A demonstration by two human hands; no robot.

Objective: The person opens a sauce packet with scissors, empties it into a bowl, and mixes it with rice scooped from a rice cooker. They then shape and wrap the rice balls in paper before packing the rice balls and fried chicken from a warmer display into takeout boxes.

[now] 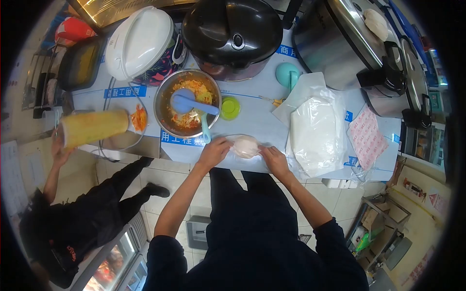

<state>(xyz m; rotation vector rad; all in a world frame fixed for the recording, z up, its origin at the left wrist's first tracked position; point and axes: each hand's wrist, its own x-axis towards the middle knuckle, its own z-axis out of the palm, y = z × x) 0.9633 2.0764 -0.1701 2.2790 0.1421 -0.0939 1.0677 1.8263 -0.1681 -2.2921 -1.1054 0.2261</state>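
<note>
A pale rounded bundle in thin plastic film (246, 146) lies at the counter's front edge; its contents I cannot make out. My left hand (215, 153) is closed on its left side, and my right hand (274, 161) pinches its right side. Just beyond sits a steel bowl (160, 116) of orange and yellowish food mix. A blue ladle (184, 101) rests in it, with a light green handle (205, 127) over the near rim. Beside the bowl is a small green cup (230, 107). To the right lies a stack of white plastic sheets (318, 133).
Along the back stand a white-lidded container (140, 42), a black cooker (233, 39) and a large steel pot (335, 43). A teal scoop (288, 75) and pink printed paper (368, 138) lie rightward. At left, a co-worker's hand (60, 149) holds a yellowish tub (94, 128).
</note>
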